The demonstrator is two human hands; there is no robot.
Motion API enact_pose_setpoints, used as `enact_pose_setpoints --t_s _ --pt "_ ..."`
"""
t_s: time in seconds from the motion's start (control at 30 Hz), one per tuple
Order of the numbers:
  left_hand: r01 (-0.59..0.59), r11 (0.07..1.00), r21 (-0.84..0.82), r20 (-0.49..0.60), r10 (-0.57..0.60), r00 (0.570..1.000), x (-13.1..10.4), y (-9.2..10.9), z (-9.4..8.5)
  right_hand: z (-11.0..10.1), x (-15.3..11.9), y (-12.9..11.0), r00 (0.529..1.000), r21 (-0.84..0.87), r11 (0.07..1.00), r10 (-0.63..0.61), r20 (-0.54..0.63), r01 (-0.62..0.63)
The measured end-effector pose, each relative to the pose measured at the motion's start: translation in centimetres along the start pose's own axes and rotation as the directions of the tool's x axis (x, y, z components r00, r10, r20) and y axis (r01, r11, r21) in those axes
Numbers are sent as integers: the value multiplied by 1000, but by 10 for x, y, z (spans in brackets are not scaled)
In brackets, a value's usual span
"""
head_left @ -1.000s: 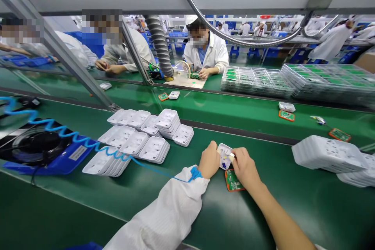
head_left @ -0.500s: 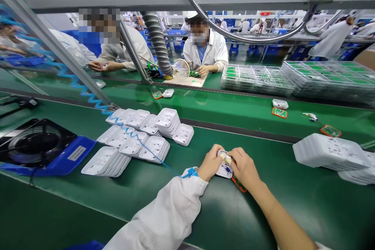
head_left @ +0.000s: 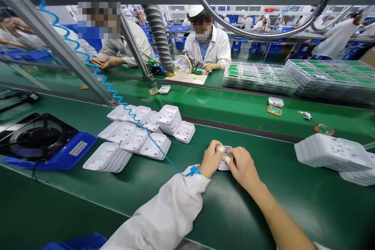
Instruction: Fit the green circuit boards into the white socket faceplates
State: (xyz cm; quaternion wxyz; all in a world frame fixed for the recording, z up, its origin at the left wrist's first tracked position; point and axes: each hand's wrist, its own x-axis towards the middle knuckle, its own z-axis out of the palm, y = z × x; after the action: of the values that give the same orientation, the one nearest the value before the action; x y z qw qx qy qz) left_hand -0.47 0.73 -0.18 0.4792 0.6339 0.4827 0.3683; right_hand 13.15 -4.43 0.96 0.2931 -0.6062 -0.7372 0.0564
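Note:
A small white plastic housing (head_left: 224, 166) lies on the green bench between my two hands. My left hand (head_left: 211, 160) grips its left side, thumb reaching over the inside. From the right, my right hand (head_left: 243, 166) curls round the housing and presses its thumb inside it. Both thumbs wear pale fingertip covers. Fingers hide most of the inside, so any small part pinched there cannot be made out. A blue wrist strap (head_left: 191, 171) with a coiled blue cord circles my left wrist.
Stacked white housings (head_left: 136, 139) stand to the left, and another stack (head_left: 332, 152) to the right. A black fan (head_left: 43, 136) sits far left. Orange-edged circuit boards (head_left: 274, 110) lie on the green belt (head_left: 211, 103) ahead. Across it, a co-worker (head_left: 208, 47) works beside clear trays (head_left: 258, 78).
The orange-edged board that showed beneath my right hand is now almost wholly hidden. My thumbs have shifted over the housing, and items on the belt have slid slightly left.

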Motion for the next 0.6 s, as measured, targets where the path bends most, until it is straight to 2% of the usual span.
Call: enact_pose_setpoints --t_s 0.2,0.3,0.6 --pt "32 999 -18 34 -32 999 -3 2 1 15 -1 -1 997 -140 988 -55 54 62" --pt "49 999 2 46 -49 998 -4 3 0 16 -1 1 997 -203 976 -72 37 78" --pt "73 997 35 67 -75 995 -6 9 -4 14 1 2 994 -249 963 -110 -18 102"
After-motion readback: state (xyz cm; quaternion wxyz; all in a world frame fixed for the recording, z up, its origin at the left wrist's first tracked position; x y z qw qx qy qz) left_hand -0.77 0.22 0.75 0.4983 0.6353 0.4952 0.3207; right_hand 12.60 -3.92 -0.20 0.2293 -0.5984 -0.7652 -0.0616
